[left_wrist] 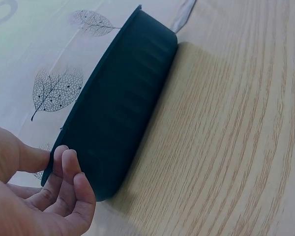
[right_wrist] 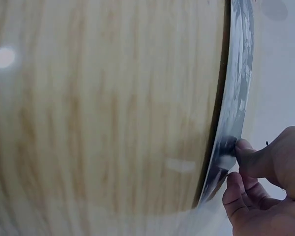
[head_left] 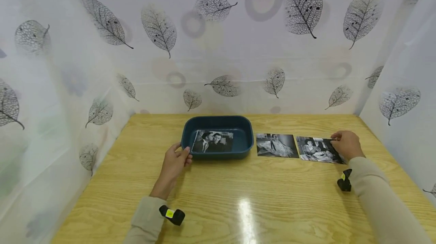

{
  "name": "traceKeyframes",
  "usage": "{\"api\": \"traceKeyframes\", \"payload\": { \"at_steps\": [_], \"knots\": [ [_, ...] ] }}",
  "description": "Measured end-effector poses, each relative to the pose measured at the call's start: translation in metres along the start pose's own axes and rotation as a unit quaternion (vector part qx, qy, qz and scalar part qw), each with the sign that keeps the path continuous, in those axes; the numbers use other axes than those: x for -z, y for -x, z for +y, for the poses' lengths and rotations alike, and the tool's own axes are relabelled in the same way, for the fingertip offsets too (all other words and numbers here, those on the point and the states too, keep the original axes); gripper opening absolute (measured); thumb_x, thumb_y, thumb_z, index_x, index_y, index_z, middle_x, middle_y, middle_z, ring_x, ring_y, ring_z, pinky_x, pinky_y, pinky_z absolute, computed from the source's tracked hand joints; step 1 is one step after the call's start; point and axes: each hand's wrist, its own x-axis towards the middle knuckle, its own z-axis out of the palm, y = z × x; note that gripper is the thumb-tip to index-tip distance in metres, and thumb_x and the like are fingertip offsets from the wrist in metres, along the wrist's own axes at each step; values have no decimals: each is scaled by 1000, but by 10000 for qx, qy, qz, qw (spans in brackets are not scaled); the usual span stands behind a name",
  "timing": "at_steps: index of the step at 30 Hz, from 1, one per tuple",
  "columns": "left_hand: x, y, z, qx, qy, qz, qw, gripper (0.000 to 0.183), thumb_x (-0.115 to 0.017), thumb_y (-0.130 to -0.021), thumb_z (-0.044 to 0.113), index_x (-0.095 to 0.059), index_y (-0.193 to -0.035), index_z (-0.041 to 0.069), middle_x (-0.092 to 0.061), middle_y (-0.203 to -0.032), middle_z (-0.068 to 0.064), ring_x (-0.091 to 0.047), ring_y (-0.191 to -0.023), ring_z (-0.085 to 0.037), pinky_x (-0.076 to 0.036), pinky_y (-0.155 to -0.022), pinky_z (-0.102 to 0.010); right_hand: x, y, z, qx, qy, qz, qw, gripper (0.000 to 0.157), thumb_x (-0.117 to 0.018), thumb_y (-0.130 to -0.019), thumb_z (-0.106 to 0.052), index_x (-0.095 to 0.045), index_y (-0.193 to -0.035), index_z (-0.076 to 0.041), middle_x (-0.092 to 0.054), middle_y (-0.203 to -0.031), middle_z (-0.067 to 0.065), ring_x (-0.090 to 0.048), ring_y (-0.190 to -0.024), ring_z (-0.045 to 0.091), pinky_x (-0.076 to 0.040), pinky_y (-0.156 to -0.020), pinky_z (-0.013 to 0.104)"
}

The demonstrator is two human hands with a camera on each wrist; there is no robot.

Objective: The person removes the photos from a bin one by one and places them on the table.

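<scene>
A dark teal plastic tray with tall sides stands at the back of the table, and a black-and-white photo of two people lies inside it. My left hand pinches the tray's front left corner, thumb over the rim and fingers against the outer wall, as the left wrist view shows. My right hand pinches the right end of another black-and-white photo between thumb and fingers. In the right wrist view this photo is seen nearly edge-on, with a dark shadow along its edge.
Between the tray and the held photo lies one more black-and-white photo, showing a figure in a wide gown. A pale leaf-patterned curtain closes off the back and both sides of the wood-grain table. Each wrist carries a small black camera.
</scene>
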Motion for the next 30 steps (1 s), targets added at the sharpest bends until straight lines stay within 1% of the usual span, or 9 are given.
{"api": "traceKeyframes", "payload": {
  "at_steps": [4,6,9,12,16,20,22,27,30],
  "knots": [
    [-1,0,0,-7,1,-6,10000,50,-53,-107,14,-37,-150,-4,-69,-95,-17,-64,-73,-12,-55,-70,-27,3,0,-1,-36,-66,26,10000,29,-58,-92,-2,-62,-113,19,-59,-107,41,-57,-97,55,-49,-77,62],
    [0,0,0,-7,17,-14,10000,49,-53,-107,14,-37,-150,-4,-69,-96,-17,-64,-73,-12,-55,-71,-27,5,-1,-3,-33,-124,120,9998,31,-58,-92,-2,-61,-115,18,-59,-107,39,-56,-98,54,-47,-79,62],
    [0,0,0,0,28,-19,10000,50,-53,-107,14,-37,-150,-4,-69,-95,-17,-63,-72,-11,-55,-70,-27,8,-5,-11,114,-184,294,9993,30,-58,-93,-3,-61,-116,17,-61,-105,37,-57,-96,52,-46,-80,62],
    [0,0,0,-27,42,-29,10000,51,-53,-107,14,-35,-151,-5,-69,-94,-17,-63,-71,-11,-55,-70,-27,11,-10,-23,318,-238,422,9983,30,-59,-95,-4,-62,-116,17,-62,-105,37,-59,-95,52,-47,-78,61],
    [1,-1,0,-48,6,13,10000,51,-53,-107,13,-35,-151,-6,-69,-92,-16,-64,-71,-12,-55,-70,-27,13,-15,-49,459,-408,404,9973,33,-60,-99,-8,-59,-121,16,-59,-110,37,-58,-100,53,-49,-76,61],
    [0,-3,-2,-91,-41,45,9999,50,-53,-107,12,-36,-150,-7,-68,-87,-13,-65,-70,-13,-55,-69,-28,14,-19,-80,682,-580,431,9951,35,-60,-102,-14,-58,-124,14,-59,-111,35,-58,-102,50,-49,-80,62],
    [0,-4,-2,-111,-60,49,9999,50,-53,-106,11,-36,-150,-7,-68,-86,-12,-65,-70,-13,-55,-69,-28,15,-21,-96,858,-681,404,9932,36,-60,-102,-15,-58,-124,13,-60,-112,35,-58,-102,50,-48,-82,63],
    [0,-4,-3,-102,-67,51,9999,51,-53,-107,11,-34,-151,-7,-68,-87,-12,-66,-70,-13,-55,-69,-28,14,-29,-134,1116,-946,113,9892,39,-60,-103,-21,-58,-126,11,-60,-115,32,-59,-102,46,-49,-85,61],
    [1,-2,-1,-104,-2,34,9999,54,-54,-106,12,-33,-151,-8,-69,-88,-14,-65,-69,-12,-55,-68,-27,11,-34,-158,1215,-1035,-30,9872,38,-61,-103,-23,-59,-126,8,-61,-116,29,-59,-102,43,-49,-85,58]
  ]
}}
